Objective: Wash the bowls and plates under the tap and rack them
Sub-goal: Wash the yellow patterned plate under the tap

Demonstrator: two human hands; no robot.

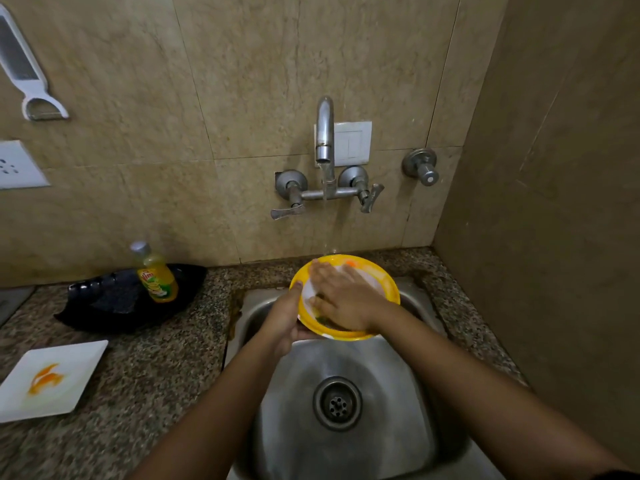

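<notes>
While tap (325, 133) water hits its far rim above the sink (346, 358), the yellow bowl (388, 285) tilts, left grip (289, 317) clamped on its edge, right grip (341, 299) pressing flat-fingered inside; being wet, it could slip free.

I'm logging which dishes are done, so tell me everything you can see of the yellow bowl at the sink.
The yellow bowl is round, plastic-looking, with a yellow rim, white inside and an orange mark near its far edge. It is held tilted above the sink, water from the tap striking its far rim. The left hand grips its left edge; the right hand lies flat inside it.
</notes>
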